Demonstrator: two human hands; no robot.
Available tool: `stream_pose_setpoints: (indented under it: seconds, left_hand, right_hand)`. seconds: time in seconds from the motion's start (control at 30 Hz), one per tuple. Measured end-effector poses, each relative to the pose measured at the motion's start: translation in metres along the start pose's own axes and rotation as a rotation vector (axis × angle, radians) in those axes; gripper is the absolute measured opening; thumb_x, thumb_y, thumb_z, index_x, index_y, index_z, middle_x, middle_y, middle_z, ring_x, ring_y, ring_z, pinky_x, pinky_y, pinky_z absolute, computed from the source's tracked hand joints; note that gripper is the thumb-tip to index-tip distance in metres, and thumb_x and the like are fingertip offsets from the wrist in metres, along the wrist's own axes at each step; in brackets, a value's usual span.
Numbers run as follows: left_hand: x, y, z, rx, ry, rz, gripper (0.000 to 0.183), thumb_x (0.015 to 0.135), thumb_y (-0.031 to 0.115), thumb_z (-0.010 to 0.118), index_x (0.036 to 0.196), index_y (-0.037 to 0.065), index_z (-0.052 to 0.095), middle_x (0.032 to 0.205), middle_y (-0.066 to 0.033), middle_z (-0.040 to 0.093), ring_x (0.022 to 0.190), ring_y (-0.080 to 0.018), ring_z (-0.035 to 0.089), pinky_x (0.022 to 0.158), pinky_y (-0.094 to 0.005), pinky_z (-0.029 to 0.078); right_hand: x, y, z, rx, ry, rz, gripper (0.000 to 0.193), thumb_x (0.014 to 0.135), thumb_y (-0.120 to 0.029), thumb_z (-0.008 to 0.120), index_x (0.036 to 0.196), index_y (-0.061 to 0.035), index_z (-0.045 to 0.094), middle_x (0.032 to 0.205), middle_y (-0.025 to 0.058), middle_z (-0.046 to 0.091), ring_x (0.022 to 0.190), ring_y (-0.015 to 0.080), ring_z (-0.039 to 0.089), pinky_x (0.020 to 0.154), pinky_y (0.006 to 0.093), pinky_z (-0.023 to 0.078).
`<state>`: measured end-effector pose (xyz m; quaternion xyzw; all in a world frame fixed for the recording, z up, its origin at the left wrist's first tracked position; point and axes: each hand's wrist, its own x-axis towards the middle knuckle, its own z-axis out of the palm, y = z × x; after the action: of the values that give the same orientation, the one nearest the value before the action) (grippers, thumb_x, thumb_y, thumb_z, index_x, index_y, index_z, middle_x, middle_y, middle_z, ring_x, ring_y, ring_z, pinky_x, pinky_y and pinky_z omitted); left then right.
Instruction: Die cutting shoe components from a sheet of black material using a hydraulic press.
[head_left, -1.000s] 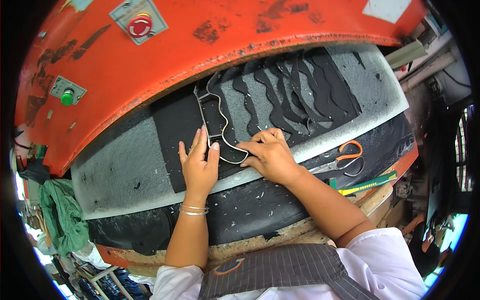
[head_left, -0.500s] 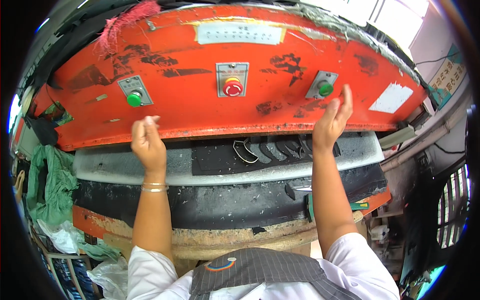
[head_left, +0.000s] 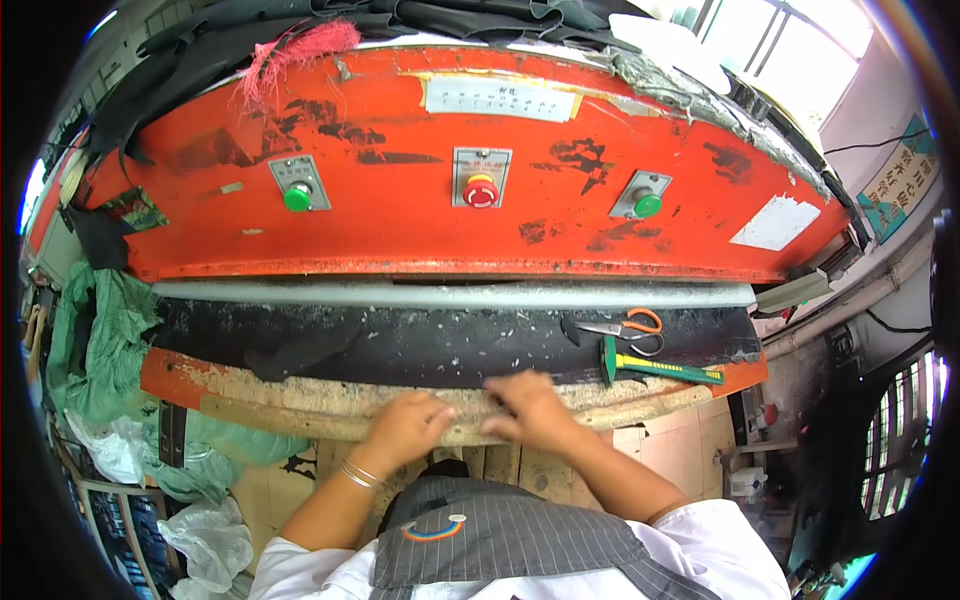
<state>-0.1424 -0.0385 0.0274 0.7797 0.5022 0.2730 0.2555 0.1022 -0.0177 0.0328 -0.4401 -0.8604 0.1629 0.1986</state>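
Note:
Both hands rest side by side at the front edge of the worn wooden board under the big orange press. My left hand lies knuckles up on that edge, fingers curled, a thin bangle on the wrist. My right hand lies next to it, fingers bent over the board's edge by the black sheet. Neither hand shows anything held. The press head is down over the black sheet, hiding most of it.
Orange-handled scissors and a green-and-yellow tool lie on the sheet at right. The press front carries two green buttons and a red button. Green cloth hangs left; plastic bags lie below.
Both hands have come down from the green buttons to the board's front edge. The press head now covers the sheet and the metal cutter seen earlier.

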Motion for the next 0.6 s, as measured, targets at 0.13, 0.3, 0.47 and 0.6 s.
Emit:
stream_pose_setpoints:
  seconds: [0.13, 0.3, 0.47, 0.6]
  left_hand:
    - [-0.028, 0.026, 0.033, 0.133, 0.107, 0.050, 0.018, 0.086, 0.019, 0.064, 0.097, 0.007, 0.070, 0.093, -0.0087, 0.066, 0.090, -0.0295, 0.062, 0.082, -0.0396, 0.049]
    - [-0.033, 0.032, 0.054, 0.184, 0.245, 0.049, 0.011, 0.082, 0.017, 0.064, 0.085, 0.007, 0.065, 0.083, -0.0097, 0.059, 0.084, -0.0302, 0.058, 0.077, -0.0427, 0.046]
    - [-0.029, 0.034, 0.055, 0.208, 0.227, -0.055, 0.012, 0.083, 0.017, 0.061, 0.085, 0.006, 0.066, 0.084, -0.0110, 0.061, 0.087, -0.0321, 0.058, 0.079, -0.0429, 0.045]
    - [-0.006, 0.020, 0.039, 0.151, 0.127, -0.061, 0.015, 0.081, 0.022, 0.066, 0.083, 0.008, 0.070, 0.080, -0.0098, 0.063, 0.083, -0.0313, 0.060, 0.077, -0.0421, 0.047]
  right_hand:
    - [-0.032, -0.029, 0.026, -0.057, -0.050, 0.004, 0.062, 0.064, -0.036, 0.083, 0.113, -0.0047, 0.061, 0.100, 0.0113, 0.062, 0.099, 0.0299, 0.058, 0.084, 0.0387, 0.049]
    - [-0.038, -0.026, 0.037, -0.129, -0.013, 0.051, 0.045, 0.062, -0.027, 0.084, 0.096, -0.0058, 0.063, 0.092, 0.0105, 0.060, 0.095, 0.0289, 0.058, 0.080, 0.0385, 0.051]
    - [-0.034, -0.026, 0.037, -0.129, -0.036, 0.065, 0.043, 0.061, -0.024, 0.083, 0.094, -0.0062, 0.063, 0.092, 0.0106, 0.060, 0.093, 0.0291, 0.059, 0.079, 0.0393, 0.051]
    - [-0.006, -0.001, 0.017, -0.048, -0.229, 0.016, 0.047, 0.067, -0.033, 0.081, 0.103, -0.0064, 0.066, 0.097, 0.0118, 0.064, 0.097, 0.0311, 0.061, 0.082, 0.0415, 0.052]
